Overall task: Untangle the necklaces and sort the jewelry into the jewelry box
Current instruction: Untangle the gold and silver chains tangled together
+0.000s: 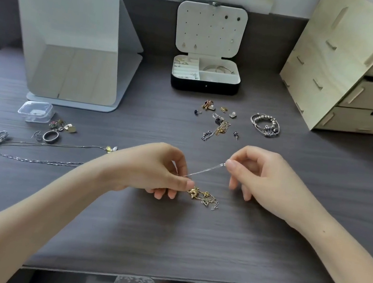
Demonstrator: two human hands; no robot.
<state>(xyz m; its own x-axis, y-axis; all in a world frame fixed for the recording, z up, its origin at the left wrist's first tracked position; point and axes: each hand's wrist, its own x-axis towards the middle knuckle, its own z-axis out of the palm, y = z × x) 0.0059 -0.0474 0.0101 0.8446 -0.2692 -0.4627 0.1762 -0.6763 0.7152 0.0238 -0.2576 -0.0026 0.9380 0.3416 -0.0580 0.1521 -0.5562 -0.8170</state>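
- Left hand (159, 169) pinched the tangled clump (201, 195) right at the knot, thumb against forefinger, the other fingers curled under. The clump sat just above the tabletop (166, 235). My guess is that hand was only the anchor.
- Right hand (255, 173) pinched the end of one thin silver chain (202, 171) between thumb and forefinger. The chain ran taut between the two hands, so it looked like one strand was being teased out of the knot.
- The clump had one gold pendant that I could see, plus fine chains. How many chains, I couldn't tell.
- Two long necklaces (32, 159) lay stretched out at the left, well apart from the clump. They were probably laid straight so they wouldn't knot up again.
- Near those were one ring (50, 136), one clear plastic case (36, 111) and a small cluster of charms.
- One jewelry box (188, 87) stood open at the back, lid upright. It held bangles in the right compartment, small bits in the left slots and a few earrings on the lid panel. No necklace was in it that I could see.
- In front of it lay a loose scatter of earrings (217, 121) and short chains, too small to count properly. One bundle of bracelets (265, 125) lay to the right.
- Also there: one mirror (66, 31) and one wooden drawer unit (337, 67) with two drawers showing.
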